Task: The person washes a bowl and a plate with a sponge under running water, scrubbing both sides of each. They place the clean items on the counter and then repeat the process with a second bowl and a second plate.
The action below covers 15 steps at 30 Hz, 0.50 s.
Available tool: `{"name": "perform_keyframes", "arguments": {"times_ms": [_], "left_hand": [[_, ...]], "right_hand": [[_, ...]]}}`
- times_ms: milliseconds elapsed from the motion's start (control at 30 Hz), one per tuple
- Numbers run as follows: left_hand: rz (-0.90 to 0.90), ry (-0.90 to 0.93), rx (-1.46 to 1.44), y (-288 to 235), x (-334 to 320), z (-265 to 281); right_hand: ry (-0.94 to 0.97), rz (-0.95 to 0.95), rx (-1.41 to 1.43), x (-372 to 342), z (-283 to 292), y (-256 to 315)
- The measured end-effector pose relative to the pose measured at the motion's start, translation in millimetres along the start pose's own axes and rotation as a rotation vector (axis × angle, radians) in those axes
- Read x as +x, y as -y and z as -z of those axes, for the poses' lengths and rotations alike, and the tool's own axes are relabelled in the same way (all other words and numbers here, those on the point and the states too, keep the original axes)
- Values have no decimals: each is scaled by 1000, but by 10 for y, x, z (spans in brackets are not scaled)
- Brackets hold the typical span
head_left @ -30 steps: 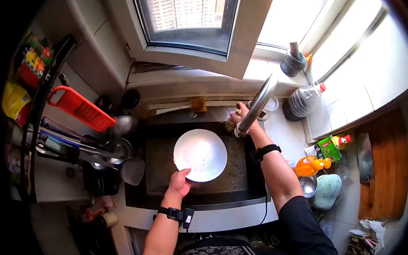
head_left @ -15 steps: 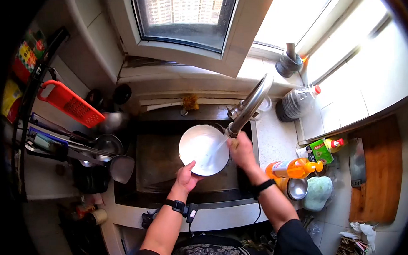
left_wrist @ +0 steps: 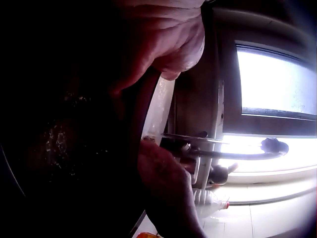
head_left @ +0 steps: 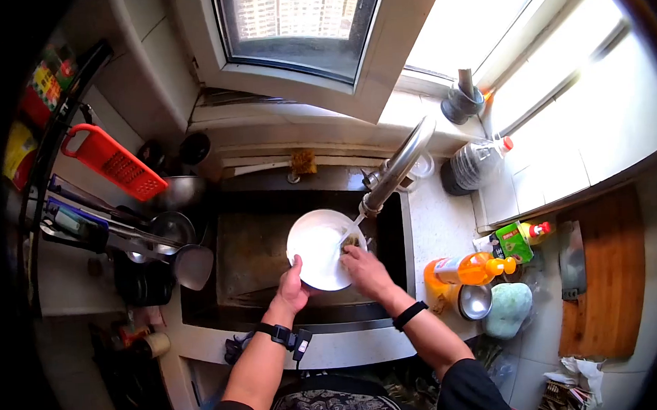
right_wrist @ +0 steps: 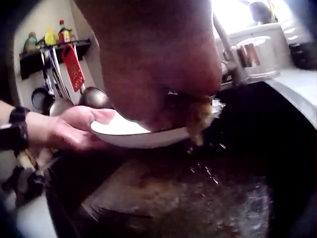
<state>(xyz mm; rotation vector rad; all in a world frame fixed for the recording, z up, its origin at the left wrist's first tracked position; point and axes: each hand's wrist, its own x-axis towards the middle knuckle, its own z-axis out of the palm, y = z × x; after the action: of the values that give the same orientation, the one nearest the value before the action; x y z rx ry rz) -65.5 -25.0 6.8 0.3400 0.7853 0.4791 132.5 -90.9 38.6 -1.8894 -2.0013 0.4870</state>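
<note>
A white bowl (head_left: 312, 239) is held over the dark sink (head_left: 246, 245), under the running tap (head_left: 400, 169). My left hand (head_left: 293, 291) grips its near left rim, thumb on top and fingers underneath. A thin stream of water (head_left: 350, 230) falls into the right side of the bowl. My right hand (head_left: 368, 273) holds a brownish scrubber (right_wrist: 199, 116) against the right inner side and rim. Drops fall off the rim below the scrubber in the right wrist view. The palm partly hides the scrubber.
Right of the sink stand an orange soap bottle (head_left: 467, 270), a metal bowl (head_left: 475, 301) and a plastic jug (head_left: 477, 165). Ladles and a red slotted basket (head_left: 118, 164) hang at left. A long-handled brush (head_left: 302, 162) lies behind the sink.
My right hand has come from the tap's base, past the spout, down to the bowl's right side with the scrubber. Water now runs from the tap; my left hand keeps its grip.
</note>
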Motion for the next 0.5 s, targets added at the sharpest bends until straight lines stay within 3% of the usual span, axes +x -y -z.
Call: {"name": "perform_keyframes", "arguments": {"times_ms": [100, 133, 200, 233, 333, 400, 500], "left_hand": [[11, -4, -55, 91, 38, -5], [50, 52, -41, 99, 38, 13], [4, 18, -57, 109, 23, 16], [-17, -11, -46, 42, -35, -38], [-88, -37, -42, -79, -95, -112], [-132, -10, -100, 36, 4, -56], [-109, -90, -98, 140, 49, -107]], "right_hand": [[32, 89, 387, 49, -130, 328], [37, 203, 314, 127, -174, 363], [-9, 184, 212, 205, -283, 108], [-24, -95, 277, 219, -205, 87], [62, -182, 113, 67, -15, 123], [-71, 9, 199, -85, -293, 182], [-11, 107, 329, -79, -162, 646]]}}
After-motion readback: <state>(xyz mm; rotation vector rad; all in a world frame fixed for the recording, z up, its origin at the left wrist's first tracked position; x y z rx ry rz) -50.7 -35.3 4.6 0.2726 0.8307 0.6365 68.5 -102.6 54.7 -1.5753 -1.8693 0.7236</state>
